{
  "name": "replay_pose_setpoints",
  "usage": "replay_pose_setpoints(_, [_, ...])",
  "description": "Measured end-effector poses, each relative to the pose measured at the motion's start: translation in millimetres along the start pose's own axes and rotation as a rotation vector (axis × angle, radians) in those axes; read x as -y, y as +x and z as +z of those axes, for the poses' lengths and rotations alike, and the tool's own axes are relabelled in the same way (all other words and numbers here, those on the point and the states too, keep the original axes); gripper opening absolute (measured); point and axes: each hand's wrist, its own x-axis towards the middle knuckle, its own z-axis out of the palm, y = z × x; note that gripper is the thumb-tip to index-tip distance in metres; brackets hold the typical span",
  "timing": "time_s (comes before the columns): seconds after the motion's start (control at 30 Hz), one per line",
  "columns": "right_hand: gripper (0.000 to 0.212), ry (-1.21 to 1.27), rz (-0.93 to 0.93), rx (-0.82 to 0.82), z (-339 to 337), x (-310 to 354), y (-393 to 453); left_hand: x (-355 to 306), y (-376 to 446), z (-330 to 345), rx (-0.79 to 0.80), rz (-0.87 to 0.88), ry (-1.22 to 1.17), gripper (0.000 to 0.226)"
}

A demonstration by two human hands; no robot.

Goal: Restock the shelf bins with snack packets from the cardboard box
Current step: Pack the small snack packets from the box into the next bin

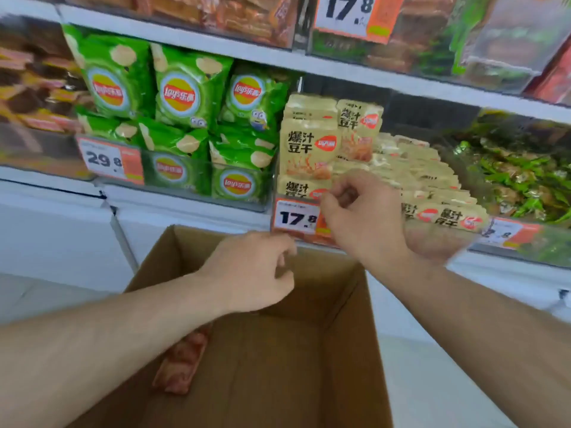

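Brown cardboard box (309, 350), reddish packet (182, 362) inside

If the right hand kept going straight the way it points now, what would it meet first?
Most likely the cream snack packets in the shelf bin. The right hand, fingers curled, points up and into them just above the price tag; depth is unclear, so the gap can't be judged.

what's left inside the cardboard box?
Inside the cardboard box, one reddish snack packet lies against the left wall; the rest of the visible floor is bare. The left forearm covers the near-left corner, so anything there can't be seen.
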Motion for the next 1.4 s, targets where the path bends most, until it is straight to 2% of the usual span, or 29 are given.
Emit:
replay_pose_setpoints(0.07, [0.016,0.039,0.033,0.181,35.7,6.9,-34.1,34.2,-16.7,8.0,0.144,-0.159,-0.046,0.032])
replay_pose_setpoints(0.13, [0.017,0.014,0.159,0.411,77.3,6.7,-63.8,62.9,-33.1,15.9,0.215,-0.265,-0.097,0.031])
replay_pose_setpoints(0.27, [0.011,-0.049,0.391,0.907,161.3,-4.9,-128.8,101.8,-65.6,36.7,0.338,-0.361,-0.093,0.03])
replay_pose_setpoints(0.33, [0.012,-0.006,0.494,1.119,194.2,-6.1,-167.9,114.7,-77.2,49.9,0.413,-0.423,-0.132,0.027])
replay_pose_setpoints(0.4, [0.016,0.047,0.632,1.277,221.7,-7.5,-206.3,125.5,-83.4,65.1,0.47,-0.494,-0.202,0.025])
replay_pose_setpoints(0.5, [0.025,0.006,0.745,1.609,261.4,-16.5,-262.9,140.3,-86.0,84.2,0.507,-0.622,-0.317,0.018])
replay_pose_setpoints(0.53, [0.024,0.021,0.849,1.656,272.1,-18.6,-278.8,145.3,-86.7,88.2,0.515,-0.67,-0.349,0.014])
replay_pose_setpoints(0.6, [0.026,0.056,1.053,1.646,290.7,-22.4,-304.6,157.1,-89.1,93.7,0.517,-0.774,-0.416,0.005])
replay_pose_setpoints(0.67, [0.028,0.109,1.202,1.622,308.5,-20.4,-320.4,165.5,-90.4,95.6,0.514,-0.849,-0.472,0.01])
replay_pose_setpoints(0.7, [0.027,0.157,1.231,1.577,315.3,-17.6,-324.3,168.4,-90.8,97.5,0.516,-0.889,-0.498,0.012])
replay_pose_setpoints(0.77, [0.038,0.253,1.33,1.442,323.5,-14.9,-327.1,169.2,-89.9,99.7,0.536,-0.965,-0.559,0.007])
replay_pose_setpoints(0.83, [0.027,0.33,1.498,1.379,322.9,-19.1,-323.4,169.4,-88.2,101.8,0.522,-1.049,-0.636,0.004])
replay_pose_setpoints(0.9, [0.009,0.376,1.602,1.373,311.4,-33.7,-313.0,171.2,-89.7,102.3,0.507,-1.133,-0.68,0.012])
replay_pose_setpoints(0.93, [0.008,0.407,1.621,1.373,302.2,-43.9,-304.0,172.2,-91.2,103.0,0.508,-1.143,-0.682,0.02])
replay_pose_setpoints(1.0, [0.021,0.517,1.658,1.337,281.9,-68.1,-282.4,171.1,-94.3,104.8,0.511,-1.16,-0.698,0.031])
replay_pose_setpoints(1.1, [0.031,0.822,1.674,1.266,258.2,-91.0,-252.8,165.1,-97.8,104.2,0.525,-1.165,-0.702,0.02])
replay_pose_setpoints(1.17, [0.039,0.976,1.567,1.326,252.7,-79.6,-240.0,159.8,-97.9,101.0,0.591,-1.179,-0.739,0.051])
replay_pose_setpoints(1.2, [0.045,1.047,1.514,1.355,255.5,-71.4,-236.8,158.0,-97.0,98.7,0.6,-1.176,-0.74,0.054])
replay_pose_setpoints(1.3, [0.055,1.199,1.374,1.419,266.4,-57.2,-221.4,162.8,-93.8,98.6,0.482,-1.135,-0.69,0.028])
replay_pose_setpoints(1.33, [0.05,1.202,1.381,1.386,269.4,-59.3,-214.0,165.0,-92.5,98.4,0.435,-1.112,-0.655,0.018])
replay_pose_setpoints(1.4, [0.034,1.107,1.495,1.167,275.5,-70.4,-200.1,165.9,-90.5,97.8,0.404,-1.087,-0.58,0.011])
